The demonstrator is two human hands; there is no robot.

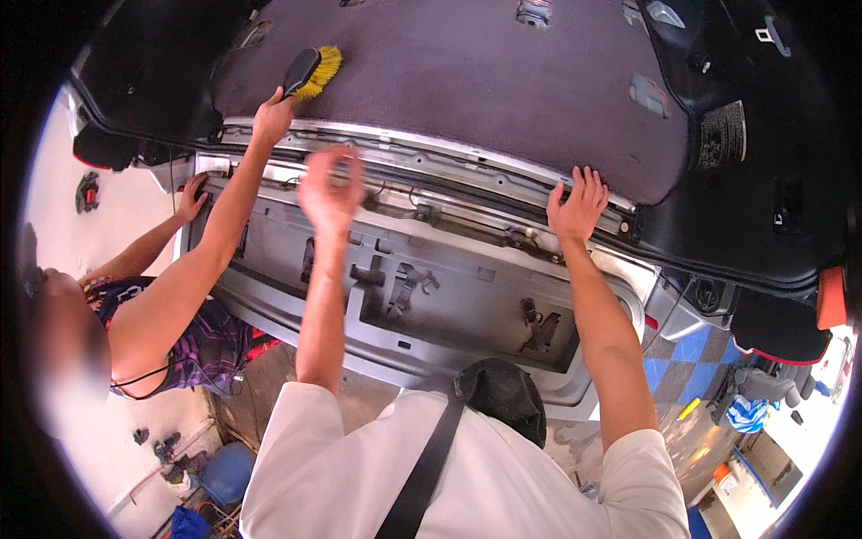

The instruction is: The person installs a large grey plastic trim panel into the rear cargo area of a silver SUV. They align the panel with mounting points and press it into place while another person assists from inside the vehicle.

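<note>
A ridged silver metal sill [485, 171] edges matte, dark carpet [431, 72] in a vehicle's cargo area. The right hand [579, 205] lies across the sill, its grip spread wide and empty. The blurred left hand [332, 187] curls loosely near the sill; whether its grip holds anything, I cannot tell. At left, a co-worker's hand [275, 117] holds an oval black brush [303, 70] with stiff yellow bristles against the carpet.

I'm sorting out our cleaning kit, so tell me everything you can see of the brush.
The brush has yellow bristles on a dark, rounded, plastic-looking head. A co-worker's hand grips its handle, mostly hiding it. It slants up and right in the picture, bristles facing right, over the purplish carpet-like floor; whether they touch it is unclear.
</note>
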